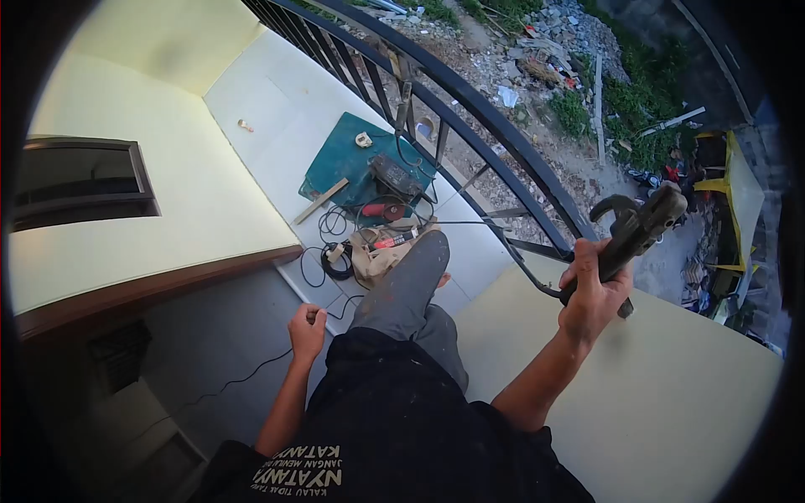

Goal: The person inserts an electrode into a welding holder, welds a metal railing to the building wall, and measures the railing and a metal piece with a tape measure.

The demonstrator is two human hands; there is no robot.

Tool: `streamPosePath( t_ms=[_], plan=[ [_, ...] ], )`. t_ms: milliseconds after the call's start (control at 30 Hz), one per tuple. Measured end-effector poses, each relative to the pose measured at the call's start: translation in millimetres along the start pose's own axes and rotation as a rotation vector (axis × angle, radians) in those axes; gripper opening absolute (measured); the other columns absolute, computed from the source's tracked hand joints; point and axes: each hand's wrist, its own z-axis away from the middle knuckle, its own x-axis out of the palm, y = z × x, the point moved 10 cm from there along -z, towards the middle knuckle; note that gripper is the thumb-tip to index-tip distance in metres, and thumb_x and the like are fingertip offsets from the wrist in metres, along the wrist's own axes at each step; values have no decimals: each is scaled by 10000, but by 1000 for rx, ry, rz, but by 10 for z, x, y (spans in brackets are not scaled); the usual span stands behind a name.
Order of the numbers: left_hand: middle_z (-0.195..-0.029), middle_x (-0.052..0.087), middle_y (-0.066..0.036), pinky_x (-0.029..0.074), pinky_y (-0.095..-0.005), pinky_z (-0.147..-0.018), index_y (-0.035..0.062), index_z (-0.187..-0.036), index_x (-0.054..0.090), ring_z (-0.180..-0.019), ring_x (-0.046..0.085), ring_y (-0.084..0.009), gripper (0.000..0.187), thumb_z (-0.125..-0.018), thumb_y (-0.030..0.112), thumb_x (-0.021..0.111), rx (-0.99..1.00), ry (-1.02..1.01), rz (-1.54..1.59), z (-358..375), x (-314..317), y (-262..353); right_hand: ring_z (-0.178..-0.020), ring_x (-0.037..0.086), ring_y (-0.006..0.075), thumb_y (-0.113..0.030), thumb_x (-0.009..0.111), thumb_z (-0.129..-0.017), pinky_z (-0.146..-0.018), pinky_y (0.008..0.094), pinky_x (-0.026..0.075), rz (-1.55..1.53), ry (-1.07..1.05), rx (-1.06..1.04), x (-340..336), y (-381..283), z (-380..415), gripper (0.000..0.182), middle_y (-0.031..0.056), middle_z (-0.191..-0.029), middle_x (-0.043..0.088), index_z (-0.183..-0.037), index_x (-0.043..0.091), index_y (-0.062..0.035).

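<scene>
At the right, my right hand (pixel 592 289) is wrapped round the handle of a dark welding electrode holder (pixel 641 220), raised beside the railing. Its hooked lever stands out to the left, and a black cable (pixel 524 270) runs from the handle end toward the floor. I see no rod clearly in its jaws. My left hand (pixel 308 329) is closed beside my left thigh, the fingers curled together. Whether anything small sits inside it is hidden. A thin black cord passes close behind that hand.
A black metal railing (pixel 495 142) edges the tiled balcony, with a clamp (pixel 404 109) hanging on it. On a green board (pixel 335 159) lie a dark machine (pixel 394 176) and a red angle grinder (pixel 383 210). Coiled cables (pixel 337 261) and a tan cloth (pixel 369 264) lie near my knee.
</scene>
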Motion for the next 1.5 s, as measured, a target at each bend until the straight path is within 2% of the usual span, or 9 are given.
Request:
streamPosePath(
  t_ms=[167,233,400,633,667,833,1067,1233,1500],
  plan=[
    [-749,661,-67,506,-312,-649,-20,-915,639,-681,635,-153,160,-888,136,661,-365,175,68,523,-717,-1178,-480,490,94,-77,660,-863,-428,242,407,-79,-245,151,472,642,402,320,47,-720,545,-1126,552,70],
    [-759,659,-57,501,-306,-647,-25,-931,638,-685,631,-148,166,-898,137,652,-311,202,97,417,-730,-1204,-498,527,108,-51,675,-810,-475,247,434,-239,-358,336,677,947,606,314,55,-724,539,-1061,537,78],
    [-783,685,-87,514,-290,-672,-17,-930,653,-696,644,-141,163,-892,141,667,-145,34,-99,-111,-218,-611,-508,526,135,-101,675,-807,-466,280,454,-333,-359,618,733,2166,1171,709,62,-754,517,-1400,385,156],
    [-819,709,-139,543,-346,-704,2,-902,695,-754,698,-252,179,-845,172,696,242,-612,-215,-1575,2583,-1018,-591,573,157,-136,616,-868,-481,284,481,-707,-11,949,869,4485,2257,650,51,-819,553,-1441,371,49],
    [-840,711,-158,548,-375,-729,13,-896,706,-782,702,-297,197,-840,202,694,341,-669,-238,-1869,3147,-1315,-666,617,184,-96,605,-849,-459,310,496,-800,44,946,940,4907,2421,637,121,-1070,605,-1431,390,48],
    [-1011,695,-175,506,-469,-855,61,-947,731,-947,652,-376,206,-868,235,655,538,-821,-581,-2762,5370,-2258,-726,635,198,-34,617,-814,-491,302,511,-951,48,960,1361,6144,2958,738,168,-1501,410,-1490,322,-8],
    [-1089,684,-154,513,-451,-907,56,-979,717,-1007,651,-329,230,-933,241,587,784,-728,-622,-2692,6715,-2747,-628,560,151,-47,692,-781,-509,282,493,-958,84,967,1113,6443,3165,845,180,-1467,417,-1505,257,-23],
    [-962,741,-138,537,-437,-851,87,-936,762,-943,715,-310,218,-918,184,568,536,-636,-917,-2828,7058,-2818,-608,549,146,-37,656,-797,-485,276,482,-895,212,1004,949,6613,3146,833,195,-1472,409,-1515,233,-40],
    [-930,742,-164,573,-421,-738,94,-917,778,-882,739,-303,261,-906,168,527,727,-648,-962,-2892,7163,-2723,-593,579,148,-6,617,-819,-474,265,508,-914,197,983,1027,6642,3086,778,239,-1462,417,-1498,238,-17]
  ],
)
